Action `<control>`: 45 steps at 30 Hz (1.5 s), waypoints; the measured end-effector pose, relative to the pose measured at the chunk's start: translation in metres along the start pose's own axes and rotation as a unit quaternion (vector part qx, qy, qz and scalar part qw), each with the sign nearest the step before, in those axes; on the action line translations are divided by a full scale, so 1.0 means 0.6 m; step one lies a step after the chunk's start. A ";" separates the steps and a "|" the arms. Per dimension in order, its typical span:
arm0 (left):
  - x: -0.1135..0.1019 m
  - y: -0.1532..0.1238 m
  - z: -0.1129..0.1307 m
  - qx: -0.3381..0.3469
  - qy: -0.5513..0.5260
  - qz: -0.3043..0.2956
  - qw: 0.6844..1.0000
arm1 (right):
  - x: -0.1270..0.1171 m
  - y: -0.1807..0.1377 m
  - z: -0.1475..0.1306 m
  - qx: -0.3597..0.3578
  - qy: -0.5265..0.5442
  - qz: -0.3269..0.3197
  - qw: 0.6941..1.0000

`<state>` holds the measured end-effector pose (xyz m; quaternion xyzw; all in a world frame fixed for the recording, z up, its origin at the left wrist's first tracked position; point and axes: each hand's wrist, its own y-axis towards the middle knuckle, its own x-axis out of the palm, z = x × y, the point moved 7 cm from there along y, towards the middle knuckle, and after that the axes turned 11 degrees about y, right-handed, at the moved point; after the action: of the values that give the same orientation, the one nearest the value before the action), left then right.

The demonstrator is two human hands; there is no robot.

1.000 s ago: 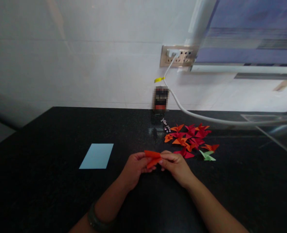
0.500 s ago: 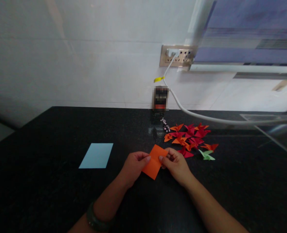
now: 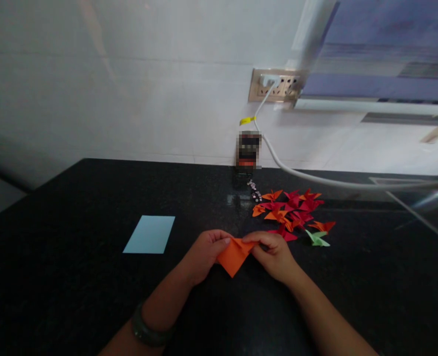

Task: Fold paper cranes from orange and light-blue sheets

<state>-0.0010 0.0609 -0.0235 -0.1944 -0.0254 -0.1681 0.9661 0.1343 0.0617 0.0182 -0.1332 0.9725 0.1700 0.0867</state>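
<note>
Hands (image 3: 208,254) (image 3: 275,254) pinching orange paper (image 3: 233,259), dark object (image 3: 247,151) pixelated beyond reading, yellow cable tag (image 3: 246,120)

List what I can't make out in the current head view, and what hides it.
All in the head view:
Orange paper: underside faces away; left grip and right grip cover parts of its edges.
Nearest red paper: partly behind the right grip.
Dark object: details masked by pixelation.
White cable: cut off by the right edge.
</note>
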 end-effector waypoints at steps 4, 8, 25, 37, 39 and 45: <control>0.002 0.000 -0.002 -0.014 -0.034 -0.005 0.999 | 0.005 0.001 -0.016 -0.048 -0.018 -0.039 0.998; 0.004 -0.005 0.002 -0.037 -0.054 -0.004 0.998 | 0.006 0.000 -0.012 -0.043 -0.007 -0.049 0.998; -0.007 -0.007 0.010 0.008 0.039 0.107 0.993 | 0.026 -0.012 0.047 0.248 0.252 0.031 0.935; -0.001 -0.006 0.006 0.007 0.133 0.071 0.989 | 0.028 -0.014 0.053 0.254 0.197 0.006 0.947; -0.001 -0.006 0.007 0.011 0.148 0.064 0.987 | 0.028 -0.013 0.051 0.248 0.188 0.001 0.950; 0.003 -0.009 0.016 0.025 0.174 0.048 0.983 | 0.029 -0.010 0.050 0.241 0.172 -0.009 0.955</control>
<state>-0.0012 0.0593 -0.0126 -0.1389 0.1478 -0.1523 0.9673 0.1233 0.0628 -0.0154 -0.1443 0.9835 -0.0958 -0.0513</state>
